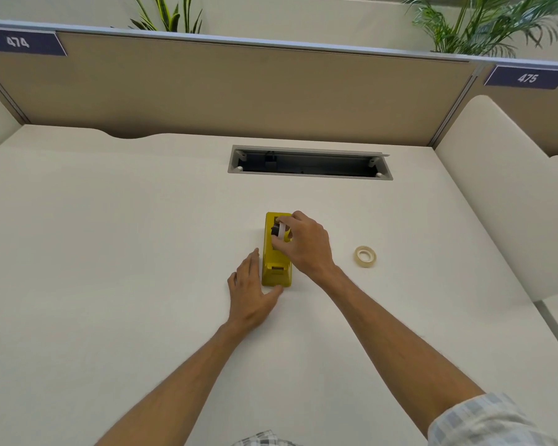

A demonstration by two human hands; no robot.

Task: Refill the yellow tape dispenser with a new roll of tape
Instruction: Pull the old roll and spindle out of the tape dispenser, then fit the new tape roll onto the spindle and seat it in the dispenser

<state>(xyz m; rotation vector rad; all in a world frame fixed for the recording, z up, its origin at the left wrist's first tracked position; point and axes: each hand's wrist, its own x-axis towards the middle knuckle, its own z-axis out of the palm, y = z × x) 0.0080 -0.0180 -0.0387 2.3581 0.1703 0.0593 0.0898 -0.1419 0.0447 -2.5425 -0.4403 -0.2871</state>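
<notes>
The yellow tape dispenser (pixel 277 252) stood on the white desk (pixel 110 236), a little nearer the person than the open cable tray (pixel 310 162) set into the desktop, with its long axis running away from the person. The left hand (pixel 251 294) lay flat on the desk against the dispenser's left side, fingers extended and held together along the yellow wall and the thumb curled round its near end; it braced the body without closing on it. The right hand (pixel 303 244) reached over the dispenser from the right, its fingertips pinched on a white ring (pixel 282 231) at the dispenser's far end, beside a black hub (pixel 275 230). Whether the ring was seated in the dispenser or lifted clear of it could not be told. A new roll of tape (pixel 365 256), pale and translucent, lay flat on the desk to the right of the dispenser, well apart from it and untouched by either hand. Checked sleeves (pixel 484 420) showed at the nearest edge of the view.
</notes>
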